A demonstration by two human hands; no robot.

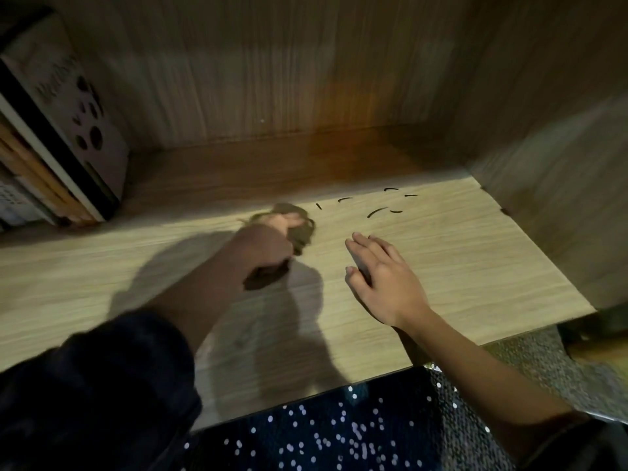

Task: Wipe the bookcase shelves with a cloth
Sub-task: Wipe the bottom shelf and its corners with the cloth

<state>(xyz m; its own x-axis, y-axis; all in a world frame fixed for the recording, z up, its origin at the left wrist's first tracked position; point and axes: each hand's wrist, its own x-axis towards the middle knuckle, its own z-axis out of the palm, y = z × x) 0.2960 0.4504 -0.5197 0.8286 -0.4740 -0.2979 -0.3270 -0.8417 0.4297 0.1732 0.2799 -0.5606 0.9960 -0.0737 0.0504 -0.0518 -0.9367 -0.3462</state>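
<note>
A light wood-grain bookcase shelf (475,266) fills the view. My left hand (265,243) grips a crumpled brownish cloth (300,229) and presses it on the shelf near the middle. My right hand (384,273) lies flat on the shelf to the right of the cloth, fingers straight and holding nothing. Several short dark curved marks (377,212) sit on the shelf just beyond both hands.
Several books (57,141) lean at the back left of the shelf. The bookcase back panel (255,69) and right side wall (550,185) close the compartment. Below the shelf's front edge lies dark speckled fabric (339,433).
</note>
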